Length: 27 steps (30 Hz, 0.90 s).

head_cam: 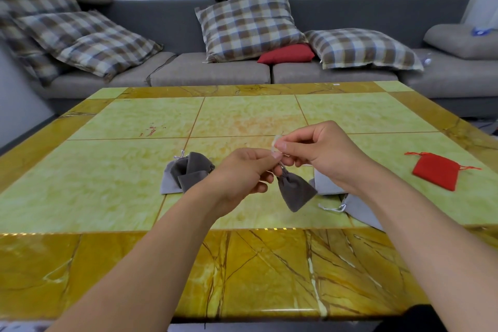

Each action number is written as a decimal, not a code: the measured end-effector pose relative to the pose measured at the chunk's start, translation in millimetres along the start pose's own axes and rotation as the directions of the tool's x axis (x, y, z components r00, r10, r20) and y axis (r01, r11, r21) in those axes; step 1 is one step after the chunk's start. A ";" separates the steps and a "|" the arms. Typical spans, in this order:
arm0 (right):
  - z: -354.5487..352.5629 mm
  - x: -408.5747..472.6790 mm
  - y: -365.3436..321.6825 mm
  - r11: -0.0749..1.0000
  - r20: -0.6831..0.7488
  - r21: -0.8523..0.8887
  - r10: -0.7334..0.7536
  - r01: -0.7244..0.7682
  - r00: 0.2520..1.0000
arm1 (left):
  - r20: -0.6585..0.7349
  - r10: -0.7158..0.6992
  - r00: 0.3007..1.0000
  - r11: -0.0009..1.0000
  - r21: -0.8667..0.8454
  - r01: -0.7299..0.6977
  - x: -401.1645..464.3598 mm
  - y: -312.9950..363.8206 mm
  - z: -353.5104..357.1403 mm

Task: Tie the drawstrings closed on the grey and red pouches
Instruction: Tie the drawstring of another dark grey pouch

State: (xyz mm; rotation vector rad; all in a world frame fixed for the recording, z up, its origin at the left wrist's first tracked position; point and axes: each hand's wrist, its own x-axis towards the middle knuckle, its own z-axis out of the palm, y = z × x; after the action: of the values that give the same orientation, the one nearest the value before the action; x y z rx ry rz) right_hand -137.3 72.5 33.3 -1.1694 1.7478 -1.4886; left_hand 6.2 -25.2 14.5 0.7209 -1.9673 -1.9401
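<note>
A dark grey pouch (295,191) hangs above the table, its neck gathered tight. My left hand (244,174) pinches its pale drawstring at the neck. My right hand (314,149) pinches the string's upper end just above, fingertips almost touching the left hand's. A pile of grey pouches (186,172) lies to the left. More light grey pouches (327,183) lie under my right wrist, partly hidden, one with a loose white drawstring (334,208). A red pouch (436,170) lies flat at the far right, its strings spread out.
The green and yellow marble table (242,116) stretches wide in front of me. Behind it stands a grey sofa (215,70) with plaid cushions and a red cushion (287,54).
</note>
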 end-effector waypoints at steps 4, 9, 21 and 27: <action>-7.9 -0.3 0.0 0.985 -0.036 0.140 0.111 -0.105 0.993 | -0.145 0.021 0.989 1.000 0.013 -0.019 2.1 -0.2 -1.9; -4.8 -6.4 -6.6 0.959 0.102 0.192 0.194 -0.210 0.976 | -0.275 0.109 0.955 0.994 0.042 -0.101 1.3 -0.5 -4.6; 1.1 -7.0 -4.4 0.959 0.115 -0.283 -0.001 0.034 0.993 | -0.177 0.443 0.879 0.871 0.319 -0.375 -3.2 0.5 -6.5; 4.3 -4.7 -1.5 0.943 0.070 -0.292 -0.144 0.159 0.987 | -0.264 0.516 0.815 0.838 0.356 -0.415 -3.3 0.9 -1.3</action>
State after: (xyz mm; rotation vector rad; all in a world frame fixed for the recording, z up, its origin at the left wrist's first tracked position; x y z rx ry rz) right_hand -131.1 74.6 33.2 -1.5090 1.9331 -1.2982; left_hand 9.6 -24.6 15.9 0.5264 -1.9719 -1.1634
